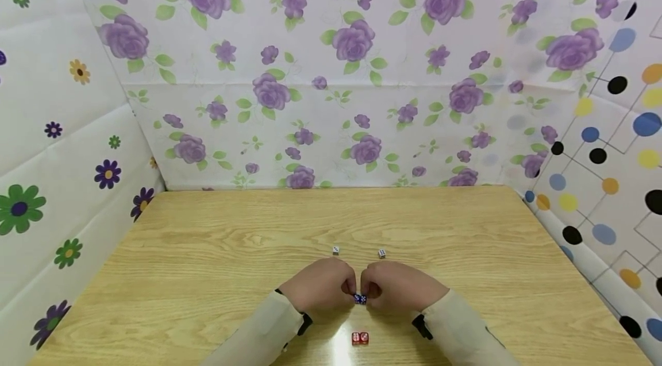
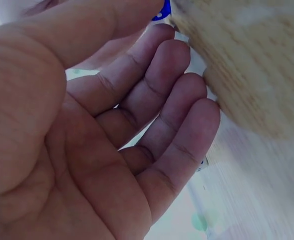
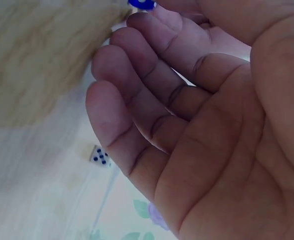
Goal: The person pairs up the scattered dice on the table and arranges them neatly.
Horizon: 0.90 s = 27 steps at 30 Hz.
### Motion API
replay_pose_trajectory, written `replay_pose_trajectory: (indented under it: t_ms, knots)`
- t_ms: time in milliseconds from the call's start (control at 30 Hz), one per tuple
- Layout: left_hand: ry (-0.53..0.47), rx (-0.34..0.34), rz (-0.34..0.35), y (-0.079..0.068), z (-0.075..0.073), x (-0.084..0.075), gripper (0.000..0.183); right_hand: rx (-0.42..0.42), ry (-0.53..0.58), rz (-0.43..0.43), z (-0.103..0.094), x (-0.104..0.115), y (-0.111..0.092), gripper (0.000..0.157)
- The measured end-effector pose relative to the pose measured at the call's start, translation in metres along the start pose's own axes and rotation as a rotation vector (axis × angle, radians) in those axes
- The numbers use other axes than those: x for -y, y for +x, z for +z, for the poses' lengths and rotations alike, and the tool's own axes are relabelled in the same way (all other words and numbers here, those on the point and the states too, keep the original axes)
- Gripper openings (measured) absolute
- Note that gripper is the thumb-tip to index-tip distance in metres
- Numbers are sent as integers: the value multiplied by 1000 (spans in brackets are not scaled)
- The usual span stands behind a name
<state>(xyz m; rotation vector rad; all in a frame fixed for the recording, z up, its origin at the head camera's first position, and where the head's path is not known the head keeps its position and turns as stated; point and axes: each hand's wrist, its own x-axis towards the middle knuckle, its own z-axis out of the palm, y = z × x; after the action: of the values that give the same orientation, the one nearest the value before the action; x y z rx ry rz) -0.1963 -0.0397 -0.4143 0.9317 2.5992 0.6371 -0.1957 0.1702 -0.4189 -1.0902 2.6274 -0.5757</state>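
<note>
Here we are with both hands meeting in front of us, low over the wooden table (image 1: 233, 274), and we see the left hand (image 1: 327, 284) pinching between thumb and forefinger at the left blue die (image 1: 357, 299), while the right hand (image 1: 398, 286) mirrors it, thumb and forefinger on the right blue die (image 1: 364, 299). The two blue dice sit side by side right in the narrow gap between our hands; whether their bottoms rest on the wood, we can't tell. Look in from the wrists: the other fingers of each hand lie bent and spaced a little from the palm, with nothing in them, and just a bit of blue shows at each pinch. Beyond the hands now, just past the left knuckles, there's the left white die (image 1: 336, 251), and past the right knuckles the right white die (image 1: 381, 253), well apart from its partner; from the right wrist we catch its dark pips beside the little finger. On our side of the hands, between the forearms, the left red die (image 1: 355, 338) and the right red die (image 1: 364, 338) sit together as a pair. Pale sleeves (image 1: 264, 320) come in behind both hands, and far beyond them hangs the purple-flowered cloth (image 1: 351, 96).
</note>
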Motion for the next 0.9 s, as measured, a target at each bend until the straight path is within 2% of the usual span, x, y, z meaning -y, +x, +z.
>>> replay_pose_trajectory:
  t_ms: [133, 300, 467, 667, 833, 900]
  knots:
    - [-45, -14, 10, -2, -7, 6, 20, -15, -8, 15, -10, -2, -3, 18]
    - [-8, -105, 5, -6, -26, 20, 5, -94, -23, 76, -22, -5, -7, 7]
    - [27, -184, -18, -9, -39, 29, 21, -199, -54, 163, -26, -13, -8, 10]
    - [32, -221, -58, -4, -39, 36, 28, -284, -151, 247, -27, -26, -4, 17]
    - [50, -221, -95, 5, -37, 41, 27, -276, -231, 265, -29, -32, 1, 19]
    - [48, -221, -107, 9, -36, 41, 26, -256, -229, 272, -30, -33, 4, 18]
